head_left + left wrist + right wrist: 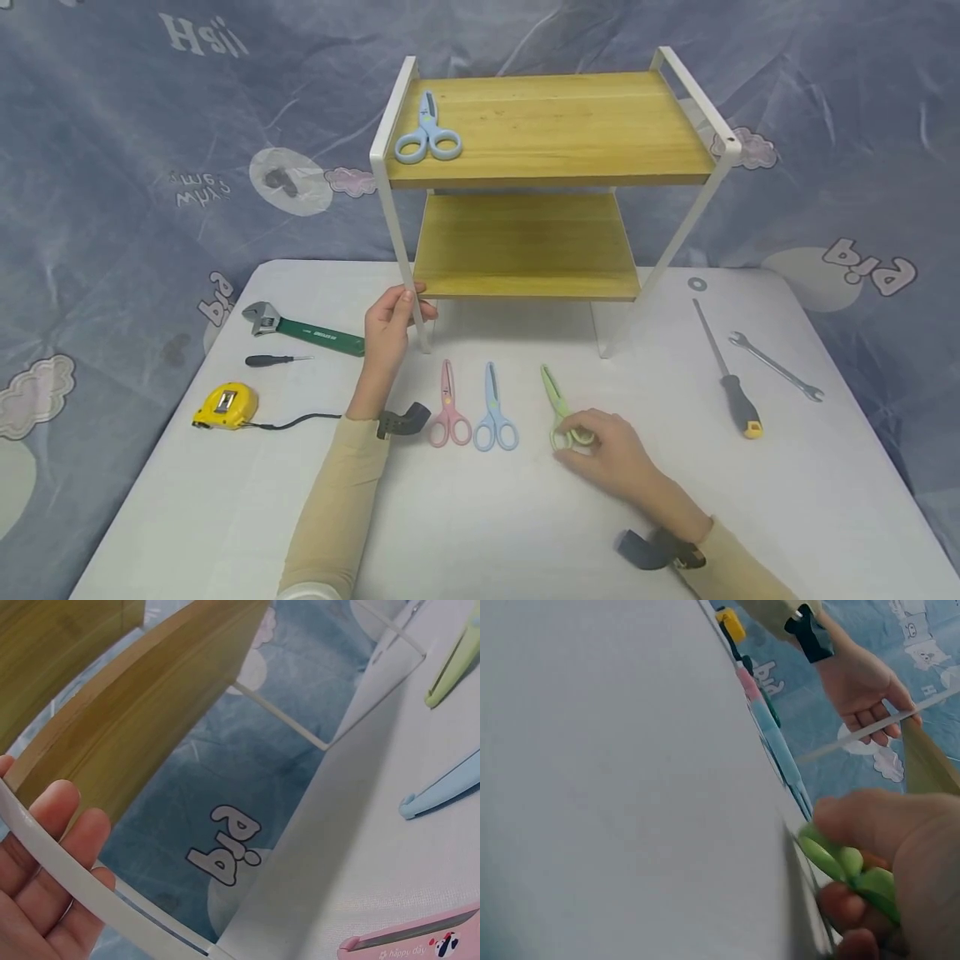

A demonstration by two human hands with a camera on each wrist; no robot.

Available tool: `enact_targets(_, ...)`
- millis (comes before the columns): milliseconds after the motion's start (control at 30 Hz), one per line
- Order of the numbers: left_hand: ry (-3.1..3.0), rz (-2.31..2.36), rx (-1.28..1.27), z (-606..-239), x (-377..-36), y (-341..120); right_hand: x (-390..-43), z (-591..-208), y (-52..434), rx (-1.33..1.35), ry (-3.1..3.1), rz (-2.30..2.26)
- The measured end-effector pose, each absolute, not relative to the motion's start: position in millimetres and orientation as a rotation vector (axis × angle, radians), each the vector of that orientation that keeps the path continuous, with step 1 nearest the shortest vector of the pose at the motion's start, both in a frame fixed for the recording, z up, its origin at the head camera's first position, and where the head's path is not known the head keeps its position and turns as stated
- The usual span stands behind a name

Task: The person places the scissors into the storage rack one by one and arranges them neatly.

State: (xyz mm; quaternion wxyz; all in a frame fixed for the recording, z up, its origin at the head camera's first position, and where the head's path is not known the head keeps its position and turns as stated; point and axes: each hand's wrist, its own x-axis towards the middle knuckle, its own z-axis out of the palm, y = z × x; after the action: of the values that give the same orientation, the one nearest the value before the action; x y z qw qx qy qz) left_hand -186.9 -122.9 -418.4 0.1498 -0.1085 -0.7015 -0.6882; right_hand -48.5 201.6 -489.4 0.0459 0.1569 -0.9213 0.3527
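Right hand (611,462) pinches smooth green plastic scissors (561,408); left hand (390,321) grips the shelf's thin white metal leg (401,250).

The word "big" is printed on the blue backdrop cloth (225,855) beyond the bench's far edge; "happy day" runs along the pink scissors (420,941). Lettering on the green wrench (322,335) is too small to read.

Three views: one overhead, two close at the wrists

Head looks down at the far shelf (551,125); wrist cameras sit low, both sharing the green scissors (558,404).
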Motion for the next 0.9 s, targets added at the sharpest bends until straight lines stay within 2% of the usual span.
enact_targets(200, -1.996, -1.975, -0.337, -417.4, -187.3, -122.9, -51.0, -481.7, 211.8, 0.640, -2.824, 1.301)
enact_targets(433, -2.001, -1.969, -0.330, -417.2, -187.3, -124.0, -53.6, -479.2, 214.5, 0.739, -2.873, 1.288)
enact_targets(900, -1.995, -1.991, -0.334, -420.2, -187.9, -123.5, -47.3, -481.2, 206.9, 0.751, -2.764, 1.159)
